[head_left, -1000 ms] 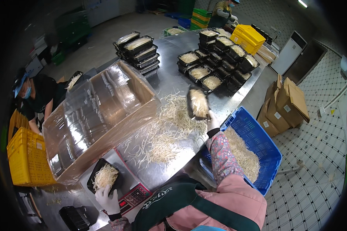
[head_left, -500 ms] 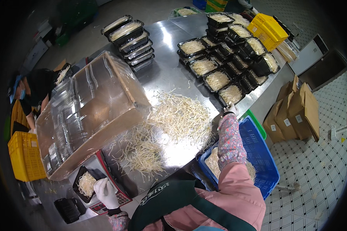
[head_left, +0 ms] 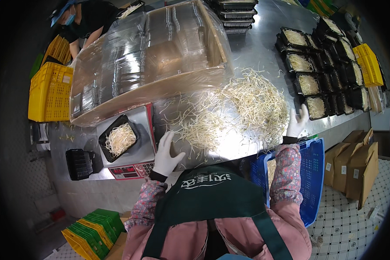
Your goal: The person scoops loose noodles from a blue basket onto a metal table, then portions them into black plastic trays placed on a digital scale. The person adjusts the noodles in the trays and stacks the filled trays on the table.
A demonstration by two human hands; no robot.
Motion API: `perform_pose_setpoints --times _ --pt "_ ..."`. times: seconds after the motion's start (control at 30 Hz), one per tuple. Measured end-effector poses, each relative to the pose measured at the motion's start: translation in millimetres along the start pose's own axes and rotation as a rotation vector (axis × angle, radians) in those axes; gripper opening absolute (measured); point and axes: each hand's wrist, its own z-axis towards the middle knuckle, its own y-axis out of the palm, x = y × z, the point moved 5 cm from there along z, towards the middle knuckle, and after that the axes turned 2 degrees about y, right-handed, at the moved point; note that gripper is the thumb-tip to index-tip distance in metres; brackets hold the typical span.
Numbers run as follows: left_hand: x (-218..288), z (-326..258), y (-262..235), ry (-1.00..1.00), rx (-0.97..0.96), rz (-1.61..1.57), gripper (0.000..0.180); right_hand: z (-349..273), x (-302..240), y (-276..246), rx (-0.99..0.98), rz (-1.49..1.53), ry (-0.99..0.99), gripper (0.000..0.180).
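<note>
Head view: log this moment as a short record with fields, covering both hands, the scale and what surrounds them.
left hand: gloved, open, beside the scale
right hand: gloved, open, between the loose sprouts and the filled trays; contact unclear
on scale: one black tray holding sprouts
carton: open, behind the scale, clear plastic pieces inside
blue crate: partly hidden by the right sleeve
co-worker: upper left, behind the carton
</note>
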Motion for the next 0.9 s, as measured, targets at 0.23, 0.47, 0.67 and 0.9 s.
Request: perform_pose_setpoints --times 0.23,0.47,0.67,0.9 --pt "-14 2 61 0.098 -0.322 0.202 0.108 -184 -61 93 -0.934 -0.393 -0.395 0.089" --pt "2 75 78 0.223 -0.284 0.452 0.115 -199 -98 152 -1.175 -0.752 -0.442 0.130" --pt "-13 117 86 0.270 -0.238 0.104 0.048 -169 -67 163 -1.023 -0.453 -0.347 0.032" --pt "-16 118 84 0.260 -0.340 0.165 0.042 -134 -37 103 -1.020 -0.470 -0.210 0.037"
